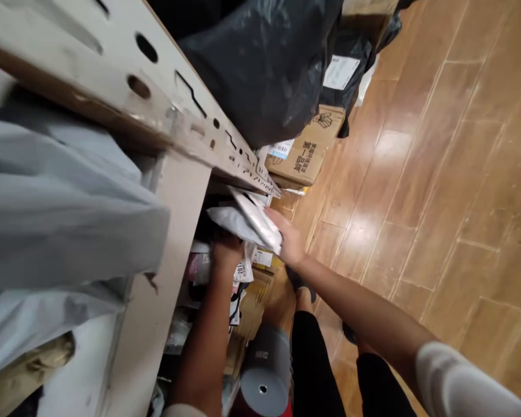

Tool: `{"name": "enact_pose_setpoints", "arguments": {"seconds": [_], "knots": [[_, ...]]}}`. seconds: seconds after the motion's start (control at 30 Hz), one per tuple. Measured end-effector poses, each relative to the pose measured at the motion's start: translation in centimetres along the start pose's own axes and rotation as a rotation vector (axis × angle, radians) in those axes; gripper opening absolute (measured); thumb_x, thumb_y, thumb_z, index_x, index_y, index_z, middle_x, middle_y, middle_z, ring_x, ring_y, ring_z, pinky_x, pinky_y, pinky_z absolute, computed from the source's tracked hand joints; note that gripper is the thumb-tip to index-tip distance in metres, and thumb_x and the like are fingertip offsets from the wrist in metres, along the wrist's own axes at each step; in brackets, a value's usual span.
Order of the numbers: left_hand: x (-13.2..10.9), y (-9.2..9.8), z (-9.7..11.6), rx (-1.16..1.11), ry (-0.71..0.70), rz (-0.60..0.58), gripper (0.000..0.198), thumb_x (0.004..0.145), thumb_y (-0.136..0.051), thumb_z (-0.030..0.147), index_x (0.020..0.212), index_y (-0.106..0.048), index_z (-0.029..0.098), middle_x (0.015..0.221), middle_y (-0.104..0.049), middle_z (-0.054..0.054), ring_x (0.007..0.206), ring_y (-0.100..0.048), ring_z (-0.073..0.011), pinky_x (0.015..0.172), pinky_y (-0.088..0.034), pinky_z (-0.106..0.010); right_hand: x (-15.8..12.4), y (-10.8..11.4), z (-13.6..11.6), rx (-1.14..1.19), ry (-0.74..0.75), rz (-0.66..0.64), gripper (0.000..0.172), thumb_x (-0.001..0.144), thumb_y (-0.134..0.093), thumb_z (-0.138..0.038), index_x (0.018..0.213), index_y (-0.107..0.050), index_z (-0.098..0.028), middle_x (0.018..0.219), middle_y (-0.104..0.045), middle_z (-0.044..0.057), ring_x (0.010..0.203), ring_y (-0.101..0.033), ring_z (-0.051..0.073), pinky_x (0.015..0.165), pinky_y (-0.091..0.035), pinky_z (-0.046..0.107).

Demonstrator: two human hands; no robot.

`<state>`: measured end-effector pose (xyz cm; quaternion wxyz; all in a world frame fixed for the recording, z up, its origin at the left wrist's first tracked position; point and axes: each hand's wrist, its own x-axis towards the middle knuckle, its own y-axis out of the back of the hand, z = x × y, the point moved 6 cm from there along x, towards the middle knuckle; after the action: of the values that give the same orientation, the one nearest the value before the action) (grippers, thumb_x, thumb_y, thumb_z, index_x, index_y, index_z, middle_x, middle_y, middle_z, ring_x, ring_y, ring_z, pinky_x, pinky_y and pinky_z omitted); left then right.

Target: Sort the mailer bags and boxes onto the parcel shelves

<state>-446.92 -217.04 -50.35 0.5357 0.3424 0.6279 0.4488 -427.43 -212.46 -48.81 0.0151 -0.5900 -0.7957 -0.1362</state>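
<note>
My right hand (pixel 287 236) is closed round the outer end of a flat white packet (pixel 257 215), which tilts into the opening of a low shelf. Against the packet lies a pale grey plastic mailer (pixel 234 223). My left hand (pixel 227 249) is inside the shelf just under the mailer; its fingers are hidden and blurred, so its grip cannot be made out. Below the two hands, a clear bag with a printed label (pixel 243 271) and a yellow parcel with a white label (pixel 263 258) show among the shelf's contents.
Grey mailers (pixel 69 202) bulge from the upper shelf at left, beside a perforated white metal post (pixel 156 75). A black plastic bag (pixel 264 69) and a cardboard box (pixel 306 147) stand beyond it. A grey cylinder (pixel 265 370) is near my legs on the wood floor (pixel 451 202).
</note>
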Motion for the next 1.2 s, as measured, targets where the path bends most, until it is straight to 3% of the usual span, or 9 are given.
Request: {"name": "enact_pose_setpoints", "arguments": {"seconds": [0.1, 0.2, 0.27, 0.4, 0.6, 0.77, 0.97, 1.1, 1.2], "knots": [[-1.4, -0.5, -1.0, -0.08, 0.009, 0.158, 0.038, 0.085, -0.062, 0.035, 0.113, -0.065, 0.01, 0.118, -0.06, -0.02, 0.119, -0.049, -0.0346, 0.104, -0.038, -0.047, 4.4, -5.3, 1.7, -0.168, 0.185, -0.18, 0.047, 0.094, -0.047, -0.024, 0.141, -0.047, -0.02, 0.148, -0.046, 0.01, 0.139, -0.037, 0.023, 0.115, -0.034, 0.042], [-4.8, -1.0, -3.9, -0.195, 0.32, 0.411, 0.063, 0.075, -0.074, 0.045, 0.119, -0.055, 0.006, 0.119, -0.054, -0.022, 0.113, -0.051, -0.0333, 0.099, -0.042, -0.044, 6.4, -9.4, 5.1, -0.294, 0.206, -0.37, 0.044, 0.096, -0.039, -0.014, 0.138, -0.052, -0.019, 0.143, -0.051, 0.01, 0.136, -0.039, 0.022, 0.112, -0.036, 0.042], [-6.6, -2.3, -4.9, -0.226, 0.395, 0.409, 0.06, 0.073, -0.075, 0.045, 0.114, -0.056, 0.006, 0.113, -0.056, -0.02, 0.109, -0.051, -0.0326, 0.098, -0.043, -0.045, 6.8, -10.6, 6.7, -0.336, 0.2, -0.419, 0.044, 0.094, -0.042, -0.012, 0.136, -0.053, -0.018, 0.142, -0.053, 0.011, 0.134, -0.041, 0.024, 0.111, -0.036, 0.043], [-6.9, -4.0, -4.4, -0.096, 0.193, 0.31, 0.051, 0.077, -0.071, 0.037, 0.119, -0.059, 0.012, 0.129, -0.051, -0.018, 0.12, -0.044, -0.0335, 0.105, -0.036, -0.046, 6.3, -10.8, 7.3, -0.397, 0.262, -0.489, 0.053, 0.087, -0.052, -0.01, 0.139, -0.05, -0.021, 0.144, -0.05, 0.009, 0.135, -0.038, 0.027, 0.11, -0.035, 0.046], [-4.7, -4.6, -4.3, 0.072, 0.127, 0.173, 0.034, 0.097, -0.04, 0.03, 0.088, -0.068, 0.013, 0.092, -0.061, -0.016, 0.099, -0.054, -0.0309, 0.09, -0.044, -0.04, 5.7, -10.8, 6.8, -0.476, 0.284, -0.629, 0.092, 0.062, -0.082, -0.019, 0.145, -0.041, -0.018, 0.148, -0.042, 0.015, 0.135, -0.033, 0.04, 0.108, -0.032, 0.054], [-5.0, -4.8, -4.4, -0.007, 0.017, 0.176, 0.031, 0.096, -0.04, 0.025, 0.104, -0.066, 0.01, 0.102, -0.063, -0.017, 0.105, -0.055, -0.0298, 0.095, -0.043, -0.04, 5.9, -11.2, 6.3, -0.451, 0.242, -0.555, 0.068, 0.074, -0.073, -0.026, 0.137, -0.05, -0.015, 0.139, -0.054, 0.014, 0.128, -0.045, 0.037, 0.107, -0.035, 0.048], [-4.8, -4.5, -6.4, -0.033, 0.139, 0.111, 0.035, 0.089, -0.044, 0.014, 0.116, -0.067, 0.009, 0.12, -0.065, -0.017, 0.107, -0.06, -0.0318, 0.094, -0.046, -0.044, 6.5, -10.9, 6.7, -0.372, 0.169, -0.51, 0.063, 0.076, -0.069, -0.03, 0.134, -0.053, -0.013, 0.129, -0.061, 0.014, 0.121, -0.055, 0.031, 0.104, -0.039, 0.041], [-5.7, -3.0, -4.2, -0.106, -0.001, 0.234, 0.036, 0.095, -0.038, 0.014, 0.115, -0.068, 0.017, 0.119, -0.068, -0.01, 0.125, -0.052, -0.0261, 0.117, -0.019, -0.052, 7.1, -10.5, 7.3, -0.348, 0.076, -0.511, 0.059, 0.079, -0.066, -0.028, 0.135, -0.052, -0.014, 0.13, -0.062, 0.013, 0.119, -0.058, 0.028, 0.098, -0.044, 0.037], [-7.0, -3.9, -1.7, -0.087, -0.058, 0.098, 0.034, 0.087, -0.057, 0.025, 0.12, -0.064, 0.019, 0.138, -0.055, -0.01, 0.142, -0.029, -0.034, 0.114, -0.02, -0.06, 7.2, -10.4, 7.5, -0.327, 0.066, -0.512, 0.06, 0.079, -0.066, -0.026, 0.135, -0.052, -0.013, 0.131, -0.062, 0.012, 0.119, -0.059, 0.028, 0.098, -0.045, 0.036]]}}
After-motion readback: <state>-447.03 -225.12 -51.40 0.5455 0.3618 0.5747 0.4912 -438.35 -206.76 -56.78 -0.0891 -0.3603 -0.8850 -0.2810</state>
